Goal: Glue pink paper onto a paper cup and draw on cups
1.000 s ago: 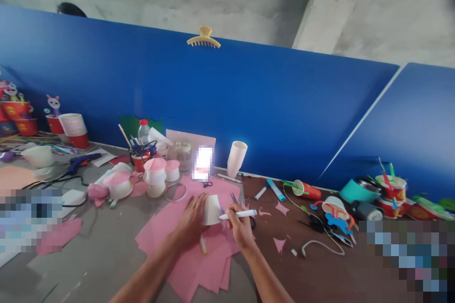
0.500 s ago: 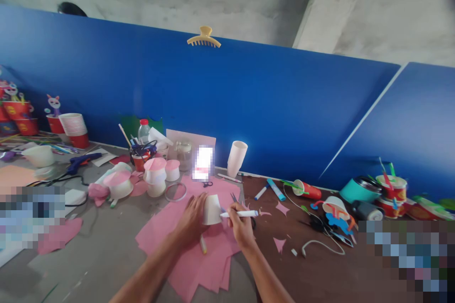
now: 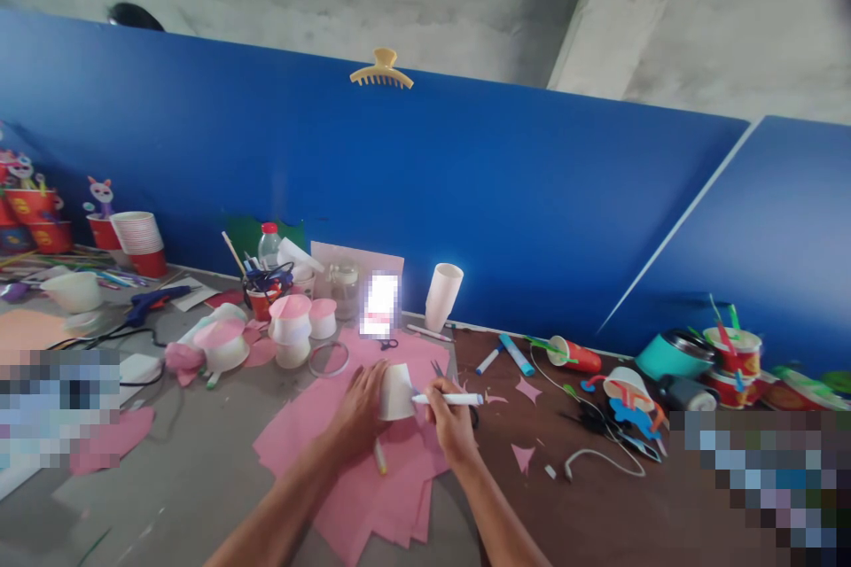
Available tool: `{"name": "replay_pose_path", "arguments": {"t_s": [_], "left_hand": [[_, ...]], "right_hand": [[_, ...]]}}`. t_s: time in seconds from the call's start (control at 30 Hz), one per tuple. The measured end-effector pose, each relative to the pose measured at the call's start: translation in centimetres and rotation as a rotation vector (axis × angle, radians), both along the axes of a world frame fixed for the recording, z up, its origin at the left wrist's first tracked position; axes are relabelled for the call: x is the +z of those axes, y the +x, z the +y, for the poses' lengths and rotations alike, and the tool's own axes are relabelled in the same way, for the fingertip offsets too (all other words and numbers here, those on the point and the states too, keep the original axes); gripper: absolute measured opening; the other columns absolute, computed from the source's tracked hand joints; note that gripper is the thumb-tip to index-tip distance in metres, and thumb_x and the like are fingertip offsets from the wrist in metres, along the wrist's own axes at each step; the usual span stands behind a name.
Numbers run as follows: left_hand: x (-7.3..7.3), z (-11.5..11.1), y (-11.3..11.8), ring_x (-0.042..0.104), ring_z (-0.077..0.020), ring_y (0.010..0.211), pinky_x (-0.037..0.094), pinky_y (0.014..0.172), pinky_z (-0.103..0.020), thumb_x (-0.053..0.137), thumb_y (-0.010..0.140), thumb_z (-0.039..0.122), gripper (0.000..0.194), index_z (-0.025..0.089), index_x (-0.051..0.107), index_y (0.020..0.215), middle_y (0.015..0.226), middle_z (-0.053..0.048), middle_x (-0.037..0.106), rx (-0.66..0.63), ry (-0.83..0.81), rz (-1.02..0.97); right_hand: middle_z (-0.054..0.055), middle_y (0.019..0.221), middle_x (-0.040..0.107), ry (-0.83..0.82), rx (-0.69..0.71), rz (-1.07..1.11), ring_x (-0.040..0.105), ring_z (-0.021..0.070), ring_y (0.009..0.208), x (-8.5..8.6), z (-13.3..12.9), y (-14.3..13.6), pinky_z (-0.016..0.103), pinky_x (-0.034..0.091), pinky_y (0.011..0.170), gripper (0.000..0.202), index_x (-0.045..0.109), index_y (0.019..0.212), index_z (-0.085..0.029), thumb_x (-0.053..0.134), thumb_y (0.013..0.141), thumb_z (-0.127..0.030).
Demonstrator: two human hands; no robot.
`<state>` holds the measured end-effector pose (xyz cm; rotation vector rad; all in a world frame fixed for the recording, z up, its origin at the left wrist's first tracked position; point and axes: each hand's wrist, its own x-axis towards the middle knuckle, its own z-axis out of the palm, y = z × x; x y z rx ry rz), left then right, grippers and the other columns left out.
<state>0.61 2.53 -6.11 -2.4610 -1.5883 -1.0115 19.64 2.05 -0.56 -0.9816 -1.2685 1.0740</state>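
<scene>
My left hand (image 3: 361,407) is closed around the left side of a white paper cup (image 3: 397,393), which lies over a pile of pink paper sheets (image 3: 346,496). In my right hand (image 3: 448,425) I grip a white marker (image 3: 458,400) with a blue end, its tip at the cup's right side. A marker cap or short pen (image 3: 379,457) with a yellow end lies on the pink paper just below the cup. Partly hidden behind my right hand are scissors (image 3: 437,368).
Pink-topped white cups (image 3: 291,330) and a tape ring (image 3: 328,360) stand to the left. Behind are a blurred bright screen (image 3: 379,306) and a leaning white cup stack (image 3: 442,294). Blue markers (image 3: 516,355), paper scraps (image 3: 522,458) and earphones (image 3: 602,458) lie right. A blue partition (image 3: 505,195) rises behind.
Almost nothing differs. The marker in my right hand has tilted very slightly, while both hands and the cup stay in place.
</scene>
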Motion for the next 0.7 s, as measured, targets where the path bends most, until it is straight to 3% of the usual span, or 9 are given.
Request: {"name": "replay_pose_path", "arguments": {"t_s": [0.23, 0.33, 0.43, 0.57, 0.7], "left_hand": [[0.5, -0.4, 0.2, 0.053, -0.0376, 0.135, 0.043, 0.115, -0.054, 0.061, 0.074, 0.017, 0.075, 0.012, 0.041, 0.146, 0.143, -0.021, 0.059, 0.026, -0.058, -0.046], [0.8, -0.5, 0.3, 0.054, -0.0366, 0.134, 0.042, 0.116, -0.054, 0.061, 0.075, 0.018, 0.073, 0.016, 0.041, 0.145, 0.142, -0.019, 0.059, 0.001, -0.065, -0.157], [1.2, -0.4, 0.2, 0.057, -0.0347, 0.132, 0.047, 0.112, -0.051, 0.061, 0.077, 0.022, 0.072, 0.018, 0.039, 0.145, 0.140, -0.018, 0.060, -0.020, -0.070, -0.253], [1.4, -0.3, 0.1, 0.056, -0.0368, 0.132, 0.049, 0.110, -0.052, 0.066, 0.076, 0.029, 0.076, 0.018, 0.037, 0.146, 0.142, -0.019, 0.057, -0.029, -0.110, -0.333], [1.5, -0.5, 0.2, 0.052, -0.0376, 0.135, 0.047, 0.111, -0.052, 0.070, 0.076, 0.031, 0.081, 0.020, 0.035, 0.148, 0.145, -0.018, 0.055, -0.042, -0.147, -0.392]], "right_hand": [[0.001, 0.063, 0.068, 0.002, -0.179, 0.071, 0.047, 0.0124, 0.044, -0.6, 0.5, -0.3, 0.026, 0.042, 0.046, 0.059, 0.068, 0.097, -0.018, 0.059, 0.082, -0.074], [0.004, 0.070, 0.072, 0.043, -0.160, 0.008, 0.059, 0.0163, 0.053, -0.9, 0.4, -0.3, 0.030, 0.051, 0.056, 0.056, 0.071, 0.101, -0.019, 0.059, 0.084, -0.071], [0.009, 0.094, 0.077, 0.098, -0.098, -0.045, 0.071, 0.0238, 0.080, -1.0, 0.1, -0.3, 0.037, 0.058, 0.077, 0.052, 0.073, 0.108, -0.021, 0.064, 0.084, -0.066], [0.011, 0.115, 0.075, 0.087, -0.022, -0.065, 0.069, 0.0308, 0.111, -1.0, -0.3, -0.2, 0.042, 0.056, 0.097, 0.053, 0.072, 0.118, -0.023, 0.070, 0.081, -0.061], [0.009, 0.115, 0.075, -0.004, -0.019, -0.043, 0.070, 0.0307, 0.108, -1.4, -0.4, -0.3, 0.041, 0.059, 0.093, 0.050, 0.075, 0.115, -0.024, 0.071, 0.081, -0.061]]}}
